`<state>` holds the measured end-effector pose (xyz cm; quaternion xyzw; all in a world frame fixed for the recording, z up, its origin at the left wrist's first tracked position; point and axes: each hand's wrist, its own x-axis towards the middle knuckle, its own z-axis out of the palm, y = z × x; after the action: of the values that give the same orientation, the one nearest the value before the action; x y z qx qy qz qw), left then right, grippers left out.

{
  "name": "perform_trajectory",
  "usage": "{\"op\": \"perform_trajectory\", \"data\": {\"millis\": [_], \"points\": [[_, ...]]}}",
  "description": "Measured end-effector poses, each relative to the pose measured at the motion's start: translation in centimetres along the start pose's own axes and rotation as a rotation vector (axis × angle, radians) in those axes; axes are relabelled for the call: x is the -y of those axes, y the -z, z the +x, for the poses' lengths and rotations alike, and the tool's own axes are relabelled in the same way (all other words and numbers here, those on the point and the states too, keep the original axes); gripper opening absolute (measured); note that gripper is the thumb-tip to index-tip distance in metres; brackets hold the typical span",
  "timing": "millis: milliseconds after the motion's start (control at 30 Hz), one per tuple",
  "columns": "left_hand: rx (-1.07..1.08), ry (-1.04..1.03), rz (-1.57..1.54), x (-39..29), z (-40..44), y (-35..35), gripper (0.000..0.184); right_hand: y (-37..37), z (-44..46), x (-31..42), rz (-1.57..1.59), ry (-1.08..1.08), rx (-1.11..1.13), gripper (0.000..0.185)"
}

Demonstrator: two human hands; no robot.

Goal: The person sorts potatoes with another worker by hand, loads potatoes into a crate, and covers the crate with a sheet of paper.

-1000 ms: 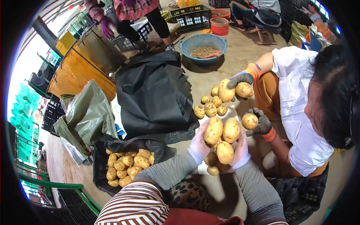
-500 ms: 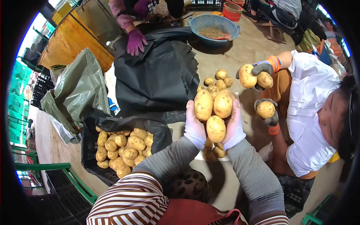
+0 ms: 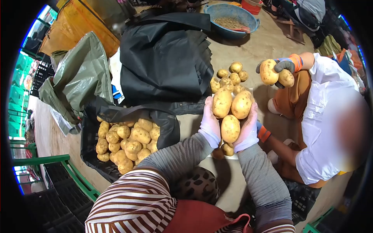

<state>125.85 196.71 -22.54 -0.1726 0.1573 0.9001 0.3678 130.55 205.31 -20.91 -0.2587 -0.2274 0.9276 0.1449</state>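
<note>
I'm cupping three potatoes (image 3: 230, 128) before me, above the floor (image 3: 227, 50), between my left hand (image 3: 210, 124) and right hand (image 3: 248, 127), fingers clamped around their outer sides; being probably firm, weighty and slippery (tender-skinned too, I'm guessing), they're needing support from beneath. Beyond, about seven loose potatoes (image 3: 226, 82) are lying, a co-worker's gloved hand (image 3: 284, 65) is gripping two more potatoes (image 3: 268, 72), and one crate (image 3: 88, 153) is holding too many to count.

Viewing remotely, I record a blue basin (image 3: 233, 10) containing brownish debris (image 3: 230, 23), a red bucket (image 3: 251, 7) just beside it, and, at left, a crumpled olive sack (image 3: 87, 66) near an orange sheet (image 3: 79, 25).
</note>
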Motion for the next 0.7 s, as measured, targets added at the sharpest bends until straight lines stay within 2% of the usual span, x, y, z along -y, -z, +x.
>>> {"op": "perform_trajectory", "data": {"millis": [133,333,433,600,700], "points": [[0.021,0.027,-0.079,0.1,0.1,0.3,0.070,1.6,0.9,-0.8,-0.064,0.053,-0.006,0.062],[0.014,0.060,-0.083,0.0,0.3,0.1,0.069,-0.9,-0.5,0.1,-0.062,-0.040,-0.071,0.063],[0.023,0.085,-0.109,-0.3,0.4,-0.2,0.070,0.0,0.6,-0.2,-0.034,-0.024,-0.015,0.063],[0.052,0.058,-0.073,-0.9,1.3,0.1,0.069,-1.6,0.2,0.1,-0.128,0.036,-0.045,0.060],[0.022,0.048,-0.057,-1.1,0.7,-0.2,0.066,-0.3,0.8,-0.2,-0.131,0.079,0.054,0.058]]}}
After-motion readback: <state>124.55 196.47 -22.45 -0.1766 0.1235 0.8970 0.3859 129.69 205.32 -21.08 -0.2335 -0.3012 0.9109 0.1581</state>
